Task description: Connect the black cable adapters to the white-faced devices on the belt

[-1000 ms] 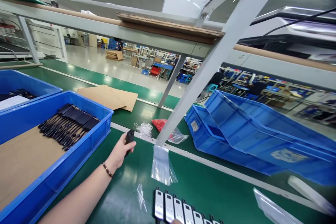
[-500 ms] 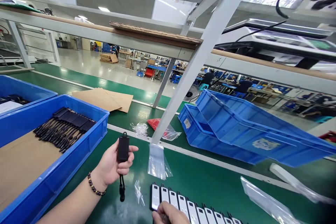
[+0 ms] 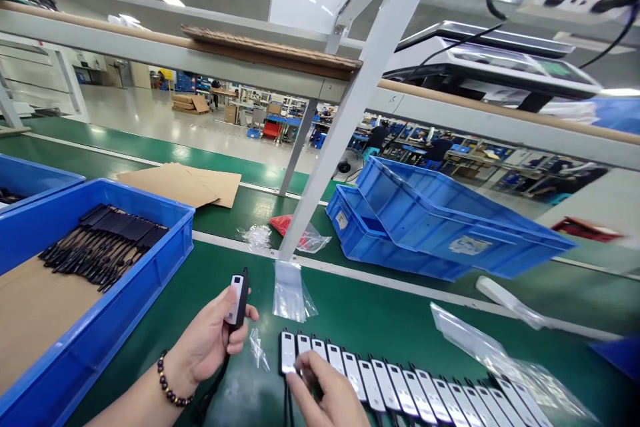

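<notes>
My left hand is closed around a small silver-and-black handheld device, its silver face with a small dark window turned toward me. A black strap hangs below that hand. A row of similar devices lies side by side on the green work surface, silver faces up. At the row's left end, my right hand is at the lower part of the first device. Its thumb and forefinger are curled with a gap between them; the other fingers are partly hidden, and contact is unclear.
On the left, a blue bin holds several black strapped devices on cardboard. Clear plastic bags, a red-filled bag and cardboard sheets lie beyond. Blue crates stand right of a white post.
The device in my left hand has turned from its black side to its silver face. My right hand has shifted up against the row's left end. The view has swung right, showing more of the row.
</notes>
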Demonstrator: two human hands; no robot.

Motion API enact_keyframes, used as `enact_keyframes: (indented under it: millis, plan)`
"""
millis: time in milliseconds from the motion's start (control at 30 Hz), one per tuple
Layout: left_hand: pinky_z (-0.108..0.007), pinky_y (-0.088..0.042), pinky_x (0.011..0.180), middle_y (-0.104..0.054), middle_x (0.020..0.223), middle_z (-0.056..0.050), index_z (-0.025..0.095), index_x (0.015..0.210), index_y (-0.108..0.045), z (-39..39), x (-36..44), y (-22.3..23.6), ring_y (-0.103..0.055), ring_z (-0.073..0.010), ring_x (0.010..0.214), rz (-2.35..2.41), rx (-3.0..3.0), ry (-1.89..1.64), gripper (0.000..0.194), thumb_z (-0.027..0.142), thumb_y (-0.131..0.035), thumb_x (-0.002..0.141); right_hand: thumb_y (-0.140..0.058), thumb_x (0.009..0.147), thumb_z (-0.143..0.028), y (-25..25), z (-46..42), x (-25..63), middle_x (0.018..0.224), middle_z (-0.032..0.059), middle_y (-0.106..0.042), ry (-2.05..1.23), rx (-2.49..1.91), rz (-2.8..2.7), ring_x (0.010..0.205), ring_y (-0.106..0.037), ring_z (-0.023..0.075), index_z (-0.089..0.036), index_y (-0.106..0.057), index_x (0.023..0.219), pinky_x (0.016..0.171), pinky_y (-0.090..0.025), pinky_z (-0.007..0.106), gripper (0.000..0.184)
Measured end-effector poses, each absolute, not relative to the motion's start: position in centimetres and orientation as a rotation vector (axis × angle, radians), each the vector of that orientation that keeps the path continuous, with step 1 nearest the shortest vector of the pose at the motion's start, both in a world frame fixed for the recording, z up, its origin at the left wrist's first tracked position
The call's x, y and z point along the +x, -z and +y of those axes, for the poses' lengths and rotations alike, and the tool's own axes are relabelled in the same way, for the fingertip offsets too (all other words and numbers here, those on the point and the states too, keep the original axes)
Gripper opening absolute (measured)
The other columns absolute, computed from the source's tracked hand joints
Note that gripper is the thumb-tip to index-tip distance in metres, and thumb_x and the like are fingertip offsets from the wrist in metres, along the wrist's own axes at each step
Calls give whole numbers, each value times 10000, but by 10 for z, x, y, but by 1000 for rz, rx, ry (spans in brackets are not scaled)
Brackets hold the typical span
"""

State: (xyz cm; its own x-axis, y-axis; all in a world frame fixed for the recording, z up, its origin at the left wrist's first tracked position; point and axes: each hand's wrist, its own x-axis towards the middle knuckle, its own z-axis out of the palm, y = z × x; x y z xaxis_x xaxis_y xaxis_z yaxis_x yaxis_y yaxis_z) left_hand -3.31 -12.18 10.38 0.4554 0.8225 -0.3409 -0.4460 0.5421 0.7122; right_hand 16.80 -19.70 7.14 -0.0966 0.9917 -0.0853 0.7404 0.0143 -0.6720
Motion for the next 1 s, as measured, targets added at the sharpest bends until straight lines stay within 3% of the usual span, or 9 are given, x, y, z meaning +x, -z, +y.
enact_keyframes:
  millis: [100, 167, 300, 1000]
  plan:
    - [-205, -269, 506, -524, 872, -74, 165, 1035, -417, -134, -25, -103, -365, -58, 549, 657, 552, -734, 450, 557, -374, 818, -274, 916, -339, -85, -191, 159, 776, 20, -516, -600, -1592, -1806, 698, -476, 102, -180, -481, 884, 637, -330, 211, 263]
    - [-225, -307, 546, -504, 875, -69, 161, 1026, -436, -141, -19, -101, -399, -81, 613, 667, 524, -693, 420, 526, -398, 822, -257, 924, -276, -90, -183, 153, 747, 24, -501, -423, -1530, -1836, 670, -458, 106, -166, -475, 833, 612, -312, 223, 260]
    - [-217, -259, 511, -436, 832, -34, 173, 941, -456, -148, -11, -93, -390, -82, 626, 674, 510, -701, 358, 507, -433, 811, -289, 913, -233, -92, -166, 140, 660, 29, -464, -143, -1499, -1863, 600, -413, 114, -146, -437, 712, 562, -266, 245, 264]
    - [-220, -226, 503, -423, 788, -26, 157, 901, -463, -154, -6, -76, -365, -67, 585, 683, 506, -702, 362, 507, -406, 825, -266, 921, -286, -84, -153, 130, 648, 40, -482, -229, -1572, -1859, 582, -423, 105, -137, -444, 694, 566, -285, 235, 326]
